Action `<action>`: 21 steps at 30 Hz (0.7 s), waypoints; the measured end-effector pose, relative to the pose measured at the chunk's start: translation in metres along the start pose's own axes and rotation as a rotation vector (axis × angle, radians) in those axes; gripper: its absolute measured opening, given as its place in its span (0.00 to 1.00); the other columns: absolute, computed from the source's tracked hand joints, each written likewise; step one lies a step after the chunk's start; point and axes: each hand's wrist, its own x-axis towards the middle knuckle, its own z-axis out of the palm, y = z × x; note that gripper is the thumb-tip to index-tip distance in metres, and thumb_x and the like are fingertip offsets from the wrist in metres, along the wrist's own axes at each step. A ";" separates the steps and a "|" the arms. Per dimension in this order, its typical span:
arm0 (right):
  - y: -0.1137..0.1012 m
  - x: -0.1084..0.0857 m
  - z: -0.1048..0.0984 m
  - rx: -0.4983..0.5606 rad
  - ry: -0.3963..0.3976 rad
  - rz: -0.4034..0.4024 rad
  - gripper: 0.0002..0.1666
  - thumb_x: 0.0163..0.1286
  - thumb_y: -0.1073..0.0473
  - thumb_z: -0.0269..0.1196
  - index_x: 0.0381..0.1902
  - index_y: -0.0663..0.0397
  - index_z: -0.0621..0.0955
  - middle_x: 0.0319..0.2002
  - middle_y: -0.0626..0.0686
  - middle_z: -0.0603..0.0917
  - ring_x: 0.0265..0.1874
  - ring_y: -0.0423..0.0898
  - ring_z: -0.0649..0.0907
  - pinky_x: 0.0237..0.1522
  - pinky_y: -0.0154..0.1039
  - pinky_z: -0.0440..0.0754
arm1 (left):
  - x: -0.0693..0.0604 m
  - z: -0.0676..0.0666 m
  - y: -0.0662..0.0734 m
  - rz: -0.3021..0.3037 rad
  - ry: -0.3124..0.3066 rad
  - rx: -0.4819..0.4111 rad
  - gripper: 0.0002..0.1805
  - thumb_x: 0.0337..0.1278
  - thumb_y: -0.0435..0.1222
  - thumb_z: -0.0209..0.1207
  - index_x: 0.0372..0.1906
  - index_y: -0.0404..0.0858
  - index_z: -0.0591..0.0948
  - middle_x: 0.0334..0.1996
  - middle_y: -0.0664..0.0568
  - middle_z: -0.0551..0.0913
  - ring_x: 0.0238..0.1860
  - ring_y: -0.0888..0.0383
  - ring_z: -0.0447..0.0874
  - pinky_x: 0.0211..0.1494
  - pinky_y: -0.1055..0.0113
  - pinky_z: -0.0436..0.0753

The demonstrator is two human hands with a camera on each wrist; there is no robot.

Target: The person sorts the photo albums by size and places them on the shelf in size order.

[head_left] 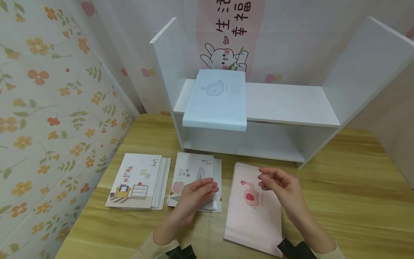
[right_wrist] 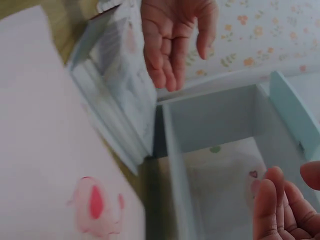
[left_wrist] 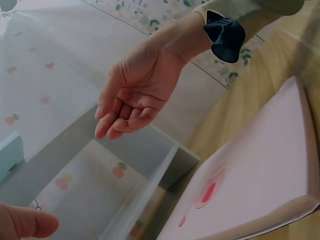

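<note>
Left hand: Hovering over the middle stack near the bottom centre of the head view, the left hand (head_left: pixel 194 201) is holding nothing, its fingers lying loosely together and nearly straight, its thumb standing apart in the right wrist view.
Right hand: Hanging above the right edge of the pink book, lower right of centre, the right hand (head_left: pixel 284 189) is also gripping nothing, its fingers bending softly in a relaxed, half-open curve.
Pink book: Showing a red elephant, the pink book (head_left: pixel 252 225) is lying flat on the worktop (head_left: pixel 355 212) at the bottom of the frame, just in front of the shelf (head_left: pixel 289 104).
Blue book: Wearing a whale on its cover, the blue book (head_left: pixel 220 108) is resting flat on the shelf's upper board, upper centre, its near end jutting past the front edge.
Stacks: The left stack (head_left: pixel 137 183), with a furnished room on its cover, and the middle stack (head_left: pixel 185 172), partly hiding behind the left hand, are lying side by side at lower left.
Progress: The shelving is apparently standing at an early stage, with the blue book already occupying the shelf; the pink book and both stacks are seemingly still awaiting places.
Backdrop: A cartoon rabbit (head_left: pixel 224 57) is peeking out behind the blue book at top centre.
</note>
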 end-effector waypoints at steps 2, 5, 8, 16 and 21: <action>0.005 -0.006 -0.004 -0.017 -0.001 0.031 0.08 0.65 0.70 0.59 0.42 0.62 0.81 0.31 0.47 0.84 0.27 0.41 0.83 0.33 0.33 0.83 | -0.001 0.002 -0.004 -0.010 -0.016 0.034 0.25 0.62 0.31 0.54 0.58 0.18 0.67 0.51 0.33 0.77 0.47 0.55 0.81 0.54 0.66 0.77; 0.013 -0.017 -0.010 -0.042 0.007 0.099 0.08 0.65 0.69 0.59 0.42 0.65 0.80 0.31 0.48 0.84 0.28 0.43 0.83 0.33 0.32 0.82 | -0.002 0.005 -0.010 -0.028 -0.032 0.078 0.26 0.62 0.33 0.55 0.58 0.18 0.67 0.52 0.32 0.77 0.47 0.54 0.81 0.54 0.67 0.77; 0.020 -0.028 -0.016 -0.079 0.029 0.174 0.12 0.65 0.67 0.59 0.44 0.71 0.78 0.32 0.51 0.84 0.29 0.44 0.83 0.32 0.33 0.82 | -0.004 0.007 -0.015 -0.038 -0.034 0.122 0.25 0.61 0.32 0.55 0.58 0.18 0.67 0.51 0.31 0.77 0.47 0.54 0.81 0.53 0.69 0.77; 0.032 -0.052 -0.024 -0.205 0.079 0.414 0.20 0.67 0.64 0.59 0.53 0.73 0.74 0.37 0.55 0.83 0.32 0.41 0.82 0.36 0.32 0.82 | -0.011 0.010 -0.030 -0.081 -0.056 0.243 0.26 0.58 0.30 0.57 0.58 0.17 0.67 0.53 0.30 0.75 0.54 0.46 0.76 0.56 0.61 0.76; 0.038 -0.066 -0.033 -0.318 0.066 0.436 0.21 0.68 0.62 0.58 0.55 0.73 0.73 0.42 0.59 0.81 0.34 0.36 0.80 0.37 0.31 0.82 | -0.016 0.012 -0.033 -0.081 -0.080 0.285 0.27 0.56 0.30 0.56 0.57 0.16 0.67 0.54 0.29 0.74 0.55 0.44 0.74 0.56 0.58 0.76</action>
